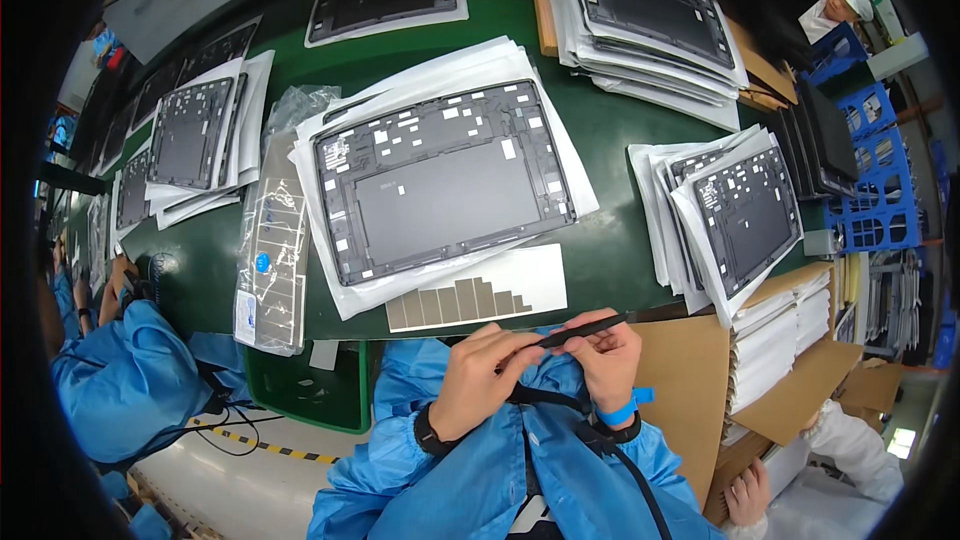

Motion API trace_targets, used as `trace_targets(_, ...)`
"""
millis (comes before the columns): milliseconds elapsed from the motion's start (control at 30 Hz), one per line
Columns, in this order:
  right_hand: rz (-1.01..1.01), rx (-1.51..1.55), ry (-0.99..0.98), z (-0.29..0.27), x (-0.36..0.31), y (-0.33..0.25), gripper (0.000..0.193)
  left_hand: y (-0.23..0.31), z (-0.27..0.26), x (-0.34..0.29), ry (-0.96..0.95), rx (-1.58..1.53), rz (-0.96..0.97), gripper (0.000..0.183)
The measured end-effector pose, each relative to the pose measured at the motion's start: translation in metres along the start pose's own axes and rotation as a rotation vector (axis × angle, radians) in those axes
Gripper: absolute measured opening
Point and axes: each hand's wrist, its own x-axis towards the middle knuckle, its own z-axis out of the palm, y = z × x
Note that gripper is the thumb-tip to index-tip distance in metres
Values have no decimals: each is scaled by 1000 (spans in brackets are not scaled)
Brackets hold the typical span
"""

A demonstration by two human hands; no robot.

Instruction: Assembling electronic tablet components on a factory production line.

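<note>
Between both hands, just over the near table edge, lies a slim black pen-shaped tool [592, 329], possibly tweezers. My left hand [475, 377] pinches its left end, and my right hand [606, 358] grips it further right, with the tip sticking out past the fingers. A blue strap [625, 408] circles my right wrist. Beyond the hands is a white sheet with grey-brown strips [455, 305], partly under a stack of white paper. On that stack rests a dark tablet housing [450, 195], dotted with small white patches.
A plastic bag of striped sheets [272, 250] lies left of the housing. More housings interleaved with paper stand in stacks at left [192, 135], far right [655, 5] and right [745, 215]. A green bin [310, 390] sits below the table edge. Co-workers sit left [130, 380] and right [835, 465].
</note>
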Motion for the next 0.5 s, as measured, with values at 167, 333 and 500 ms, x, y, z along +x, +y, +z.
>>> trace_targets(167,61,-11,46,8,2,-3,22,-19,-18,3,33,168,129,25)
trace_targets(333,44,-143,258,-1,15,9,21,-32,-32,9,-166,780,285,57)
trace_targets(500,38,-166,250,8,17,13,20,-37,-32,7,-178,778,294,58)
